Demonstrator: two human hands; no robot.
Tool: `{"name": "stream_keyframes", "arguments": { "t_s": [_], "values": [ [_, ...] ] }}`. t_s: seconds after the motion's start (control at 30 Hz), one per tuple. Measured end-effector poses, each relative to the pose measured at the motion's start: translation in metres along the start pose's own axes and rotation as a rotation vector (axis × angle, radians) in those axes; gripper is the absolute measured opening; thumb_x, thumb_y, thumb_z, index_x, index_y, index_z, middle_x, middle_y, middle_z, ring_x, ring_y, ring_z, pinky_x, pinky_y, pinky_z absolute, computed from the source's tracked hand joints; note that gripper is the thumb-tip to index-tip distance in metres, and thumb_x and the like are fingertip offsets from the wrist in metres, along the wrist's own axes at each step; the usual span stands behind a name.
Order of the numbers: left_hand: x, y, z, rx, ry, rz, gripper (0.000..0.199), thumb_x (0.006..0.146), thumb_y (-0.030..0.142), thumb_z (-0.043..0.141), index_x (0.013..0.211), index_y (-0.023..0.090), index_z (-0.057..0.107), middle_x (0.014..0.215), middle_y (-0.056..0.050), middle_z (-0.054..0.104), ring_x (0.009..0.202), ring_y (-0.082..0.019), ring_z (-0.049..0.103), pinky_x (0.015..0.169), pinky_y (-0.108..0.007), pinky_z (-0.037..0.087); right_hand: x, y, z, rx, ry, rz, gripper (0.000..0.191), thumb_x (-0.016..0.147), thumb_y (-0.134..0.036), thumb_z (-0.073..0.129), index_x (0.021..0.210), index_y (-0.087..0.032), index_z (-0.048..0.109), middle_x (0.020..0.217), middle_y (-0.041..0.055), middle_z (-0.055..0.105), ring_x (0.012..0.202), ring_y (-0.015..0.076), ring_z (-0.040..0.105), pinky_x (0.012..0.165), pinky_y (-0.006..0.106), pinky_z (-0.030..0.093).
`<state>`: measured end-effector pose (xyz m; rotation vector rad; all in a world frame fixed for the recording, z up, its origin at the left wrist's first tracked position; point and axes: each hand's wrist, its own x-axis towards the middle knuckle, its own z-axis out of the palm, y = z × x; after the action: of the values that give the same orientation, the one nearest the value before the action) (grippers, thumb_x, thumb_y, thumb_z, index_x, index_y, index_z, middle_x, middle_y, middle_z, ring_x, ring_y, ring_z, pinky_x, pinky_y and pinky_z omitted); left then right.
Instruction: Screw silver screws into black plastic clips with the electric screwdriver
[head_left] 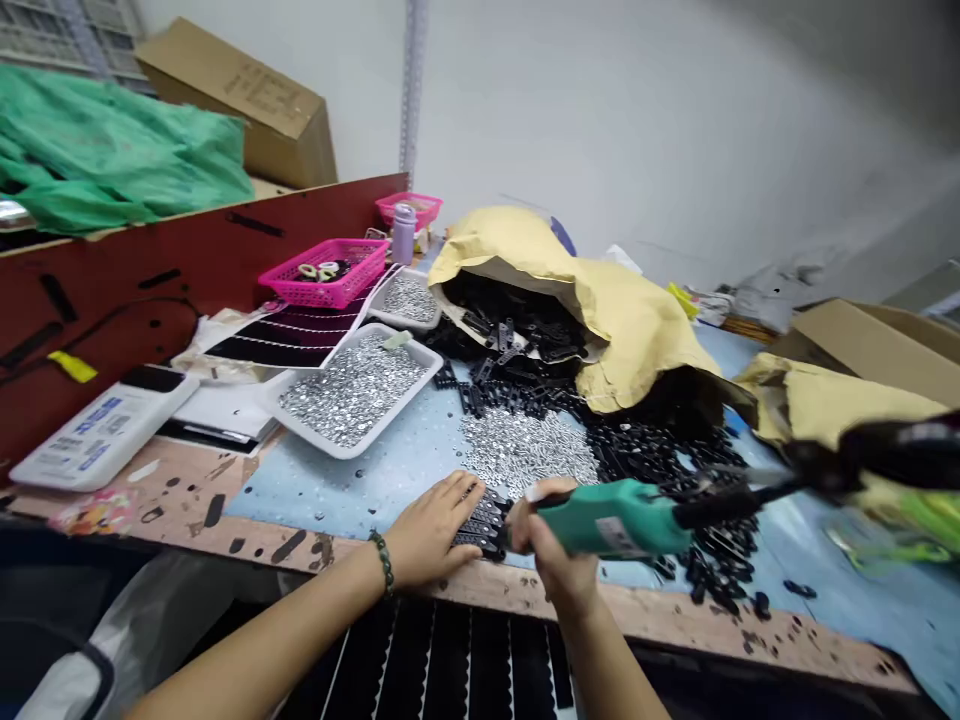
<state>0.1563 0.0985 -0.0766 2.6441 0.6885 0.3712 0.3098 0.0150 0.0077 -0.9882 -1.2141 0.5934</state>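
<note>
My right hand (559, 550) is wrapped around a green electric screwdriver (611, 518), held nearly level with its cable end to the right. Its front end is at a row of black plastic parts (484, 522) near the table's front edge; the bit is hidden by my fingers. My left hand (435, 530), with a beaded bracelet at the wrist, steadies the left side of that row between thumb and fingers. Just behind the row lies a heap of small silver screws (529, 447). To its right spreads a pile of loose black plastic parts (637, 475).
A white tray of silver metal pieces (431, 368) stands left, with a pink basket (322, 290) holding scissors behind it. Open yellow paper sacks (517, 240) spill black parts at the back. A white case (105, 430) lies far left; a cardboard box (885, 340) stands right.
</note>
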Motion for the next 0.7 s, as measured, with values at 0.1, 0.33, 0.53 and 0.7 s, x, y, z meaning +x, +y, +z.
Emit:
{"name": "stream_keyframes", "arguments": {
  "t_s": [0.1, 0.33, 0.53, 0.7],
  "values": [
    [0.001, -0.001, 0.000, 0.037, -0.026, -0.011, 0.072, 0.087, 0.050, 0.051, 0.145, 0.018, 0.023, 0.149, -0.014, 0.028, 0.137, -0.032, 0.024, 0.109, -0.049, 0.030, -0.001, -0.014, -0.026, 0.006, 0.264, -0.073, 0.015, 0.086, -0.022, 0.055, 0.098, -0.025, 0.045, 0.060, -0.0083, 0.049, 0.049, 0.0103, 0.050, 0.054, 0.028, 0.047],
    [0.013, -0.010, -0.005, 0.053, -0.062, 0.023, 0.079, 0.086, 0.057, 0.048, 0.147, 0.016, 0.018, 0.153, -0.015, 0.017, 0.139, -0.037, 0.011, 0.110, -0.055, 0.023, -0.060, -0.059, -0.105, -0.676, 0.633, -0.168, 0.048, 0.079, -0.028, 0.062, 0.123, -0.025, 0.044, 0.121, 0.0091, 0.047, 0.115, 0.0237, 0.048, 0.094, 0.044, 0.042],
    [-0.001, 0.043, -0.031, 0.008, 0.207, 0.095, 0.070, 0.090, 0.045, 0.046, 0.147, 0.028, 0.009, 0.154, -0.006, 0.010, 0.138, -0.040, 0.011, 0.108, -0.063, 0.018, -0.195, -0.021, -0.121, -0.694, 0.426, 0.359, 0.022, 0.079, -0.022, 0.061, 0.101, -0.022, 0.063, 0.088, 0.0063, 0.064, 0.070, 0.0194, 0.064, 0.061, 0.033, 0.054],
    [-0.037, 0.110, 0.033, -0.224, -0.152, 0.381, 0.039, 0.092, 0.019, 0.040, 0.130, 0.027, 0.040, 0.123, -0.007, 0.056, 0.110, -0.022, 0.055, 0.093, -0.036, 0.050, -0.248, 0.039, -0.104, -0.590, 0.446, 0.406, 0.029, 0.058, -0.018, 0.077, 0.084, -0.027, 0.069, 0.063, 0.0022, 0.065, 0.045, 0.0203, 0.058, 0.040, 0.033, 0.050]
  ]
}}
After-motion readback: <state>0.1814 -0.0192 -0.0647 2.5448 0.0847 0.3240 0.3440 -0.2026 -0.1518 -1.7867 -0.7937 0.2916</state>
